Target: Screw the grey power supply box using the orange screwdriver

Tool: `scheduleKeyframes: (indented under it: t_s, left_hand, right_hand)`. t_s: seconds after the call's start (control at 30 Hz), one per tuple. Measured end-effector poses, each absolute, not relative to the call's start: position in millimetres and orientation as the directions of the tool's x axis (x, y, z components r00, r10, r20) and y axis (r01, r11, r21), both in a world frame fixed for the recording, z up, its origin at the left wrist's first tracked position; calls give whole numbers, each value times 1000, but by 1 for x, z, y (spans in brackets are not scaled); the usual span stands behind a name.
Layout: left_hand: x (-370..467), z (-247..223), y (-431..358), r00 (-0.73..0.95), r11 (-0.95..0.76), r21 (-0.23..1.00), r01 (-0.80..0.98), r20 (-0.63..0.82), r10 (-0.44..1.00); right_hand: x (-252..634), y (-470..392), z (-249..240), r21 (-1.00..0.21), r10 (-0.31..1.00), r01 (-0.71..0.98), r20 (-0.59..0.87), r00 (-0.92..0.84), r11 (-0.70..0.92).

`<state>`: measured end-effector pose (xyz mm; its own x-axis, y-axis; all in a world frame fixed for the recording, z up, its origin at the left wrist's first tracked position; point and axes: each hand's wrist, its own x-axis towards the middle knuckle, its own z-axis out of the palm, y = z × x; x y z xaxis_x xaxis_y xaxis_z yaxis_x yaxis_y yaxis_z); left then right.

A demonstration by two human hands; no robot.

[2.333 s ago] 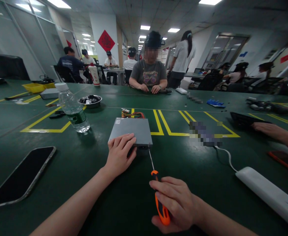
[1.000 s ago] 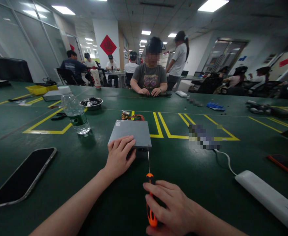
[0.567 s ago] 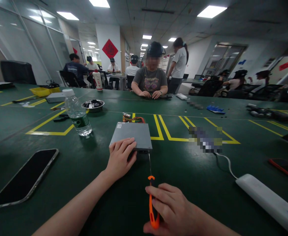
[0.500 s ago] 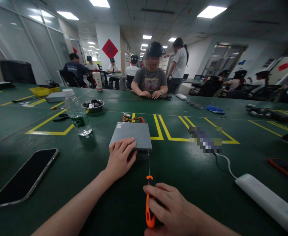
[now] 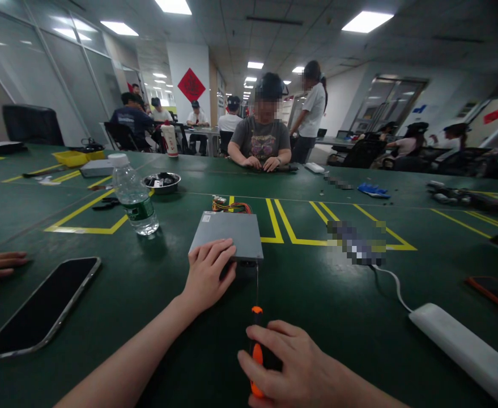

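A flat grey computer power supply point(image 5: 227, 229) lies on the green table, with its bundle of coloured wires point(image 5: 235, 207) behind it. My left hand point(image 5: 209, 269) grips its near left edge, fingers over the top and thumb down by the front face. In my right hand point(image 5: 289, 360) is an orange and black screwdriver point(image 5: 256, 354), held by the handle between thumb and fingers. Its thin shaft points away from me, and the tip meets the near right corner of the power supply. The exact spot under the tip is too small to make out.
A water bottle point(image 5: 133, 195) and a metal bowl point(image 5: 162, 182) of small parts stand to the left. Nearer lie a phone point(image 5: 40, 309) and another person's hand point(image 5: 0, 266). Rightward sits a white power strip point(image 5: 461, 345) with a cord. Across the table a person point(image 5: 261, 141) works.
The screwdriver's handle has turned in my right hand, and the fingers have shifted around it. The other person's hand at the left edge reaches further in. My left hand stays put.
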<state>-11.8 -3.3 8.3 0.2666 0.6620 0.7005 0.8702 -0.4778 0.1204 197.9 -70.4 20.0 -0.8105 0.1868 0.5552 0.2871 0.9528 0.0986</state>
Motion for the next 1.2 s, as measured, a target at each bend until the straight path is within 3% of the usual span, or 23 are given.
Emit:
scheduleKeyframes:
  t_s: [0.23,0.4,0.57,0.7,0.9,1.1,1.2]
  left_hand:
    - [-11,10,-3,267,-485,123,866,706,656]
    - [-11,9,-3,267,-483,125,867,701,661]
    - [-11,9,-4,268,-481,115,869,708,654]
    - [-11,10,-4,266,-480,116,869,710,652]
    - [-11,9,-3,266,-476,120,871,700,663]
    - [-11,10,-3,270,-476,111,872,703,658]
    - [-11,11,-4,269,-478,115,871,702,659]
  right_hand:
    - [198,-70,22,85,140,239,605,-784,967]
    - [197,-69,16,28,195,265,604,-773,964]
    - [197,-71,26,113,182,276,510,-841,955]
    - [200,-72,22,175,117,267,588,-800,948]
    - [199,-73,15,141,152,306,633,-759,941]
    - [197,-73,27,121,179,287,543,-820,950]
    - [198,-73,24,129,137,268,609,-781,955]
